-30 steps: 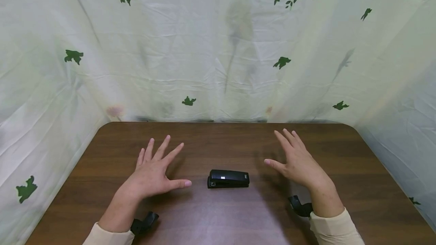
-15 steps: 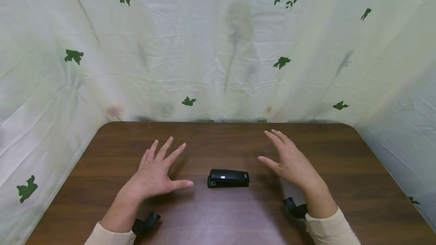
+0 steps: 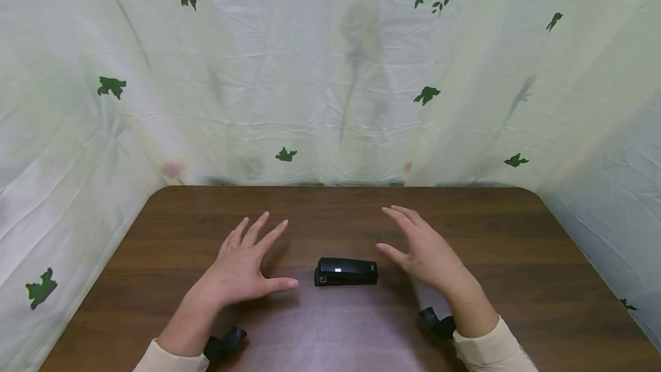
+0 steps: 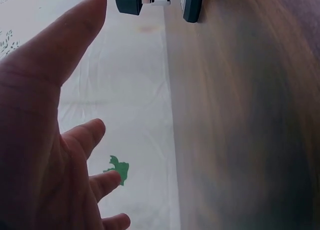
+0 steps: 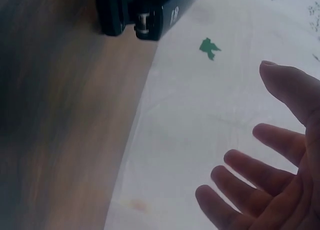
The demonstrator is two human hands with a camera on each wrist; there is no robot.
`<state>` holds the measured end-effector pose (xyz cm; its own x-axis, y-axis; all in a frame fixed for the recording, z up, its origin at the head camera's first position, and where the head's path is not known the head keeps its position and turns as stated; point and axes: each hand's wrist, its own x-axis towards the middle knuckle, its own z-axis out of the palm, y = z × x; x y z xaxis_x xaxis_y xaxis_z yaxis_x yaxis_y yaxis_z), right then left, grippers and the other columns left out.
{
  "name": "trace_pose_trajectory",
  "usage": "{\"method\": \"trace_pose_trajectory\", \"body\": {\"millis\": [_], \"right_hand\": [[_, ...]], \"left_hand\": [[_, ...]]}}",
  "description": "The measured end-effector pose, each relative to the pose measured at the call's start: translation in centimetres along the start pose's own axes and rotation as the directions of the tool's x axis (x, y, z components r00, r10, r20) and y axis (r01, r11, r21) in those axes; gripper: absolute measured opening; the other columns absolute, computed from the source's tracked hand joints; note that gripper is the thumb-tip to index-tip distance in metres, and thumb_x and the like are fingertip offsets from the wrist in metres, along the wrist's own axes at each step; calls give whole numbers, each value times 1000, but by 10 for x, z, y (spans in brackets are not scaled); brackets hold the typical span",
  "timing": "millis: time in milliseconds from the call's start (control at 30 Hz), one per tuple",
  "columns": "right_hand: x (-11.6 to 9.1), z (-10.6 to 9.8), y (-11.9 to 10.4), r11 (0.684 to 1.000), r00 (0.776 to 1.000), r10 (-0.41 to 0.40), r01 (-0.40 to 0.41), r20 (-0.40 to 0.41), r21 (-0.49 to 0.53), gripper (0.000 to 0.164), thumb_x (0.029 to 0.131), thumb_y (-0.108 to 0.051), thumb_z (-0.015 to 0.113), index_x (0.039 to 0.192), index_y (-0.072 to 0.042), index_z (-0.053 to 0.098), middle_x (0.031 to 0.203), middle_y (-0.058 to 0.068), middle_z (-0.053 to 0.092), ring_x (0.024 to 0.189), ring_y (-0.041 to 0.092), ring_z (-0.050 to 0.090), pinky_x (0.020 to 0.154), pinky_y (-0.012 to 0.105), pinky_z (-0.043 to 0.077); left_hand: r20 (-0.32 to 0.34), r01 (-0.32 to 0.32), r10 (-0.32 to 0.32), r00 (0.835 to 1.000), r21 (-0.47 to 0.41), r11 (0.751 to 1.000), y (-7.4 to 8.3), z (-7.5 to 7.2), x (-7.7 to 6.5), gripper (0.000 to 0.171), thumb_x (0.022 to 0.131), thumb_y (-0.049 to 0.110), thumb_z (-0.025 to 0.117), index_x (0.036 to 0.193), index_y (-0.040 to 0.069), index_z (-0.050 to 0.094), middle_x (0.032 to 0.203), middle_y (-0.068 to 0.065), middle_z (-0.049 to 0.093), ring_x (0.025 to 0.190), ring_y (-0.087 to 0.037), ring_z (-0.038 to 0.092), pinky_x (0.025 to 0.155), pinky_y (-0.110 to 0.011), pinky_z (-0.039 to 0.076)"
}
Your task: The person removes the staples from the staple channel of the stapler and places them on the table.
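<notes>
Left hand [image 3: 240,272] and right hand [image 3: 426,252] hovering, fingers extending loosely, both sitting closer to stapler [image 3: 346,272] than 1 s ago, right shifting more, black stapler lying unmoved between them on wooden bench [image 3: 330,211], leaf-printed cloth [image 3: 310,73] hanging behind.

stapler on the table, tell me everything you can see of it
The stapler is black and smooth, apparently plastic, with a small white mark and pale lettering on its upper half. A metal-looking piece shows between it and the base. It rests base down on the brown table, lengthwise from side to side, between the left hand and right hand, touching neither.
</notes>
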<state>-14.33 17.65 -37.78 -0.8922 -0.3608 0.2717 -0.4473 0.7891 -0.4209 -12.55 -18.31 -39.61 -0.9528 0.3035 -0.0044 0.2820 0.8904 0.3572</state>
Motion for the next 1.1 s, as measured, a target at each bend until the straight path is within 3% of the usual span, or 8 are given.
{"method": "trace_pose_trajectory", "body": {"millis": [500,833,1100], "right_hand": [[-1,10,-16,987,980,-160,160,-117,-5,55,86,-25,84,136,-15,63,130,2,66,118,21,68,95,40,56],[-2,23,-25,987,987,-159,159,-37,-7,52,88,-29,82,135,-18,64,127,-1,69,115,18,70,94,38,57],[-3,27,-31,987,987,-160,160,17,3,50,90,-31,79,136,-19,64,128,-3,69,114,15,70,93,37,57]], "left_hand": [[-68,-76,75,995,-15,997,7,9,5,103,75,78,72,161,40,27,166,-10,31,147,-46,33,108,-74,31],[-53,-121,121,991,-5,993,16,19,6,98,78,79,68,159,36,33,151,-9,51,139,-39,43,109,-67,36],[-52,-148,146,988,-40,988,21,28,7,94,79,77,69,154,26,46,145,-2,55,135,-32,46,107,-62,40]]}}
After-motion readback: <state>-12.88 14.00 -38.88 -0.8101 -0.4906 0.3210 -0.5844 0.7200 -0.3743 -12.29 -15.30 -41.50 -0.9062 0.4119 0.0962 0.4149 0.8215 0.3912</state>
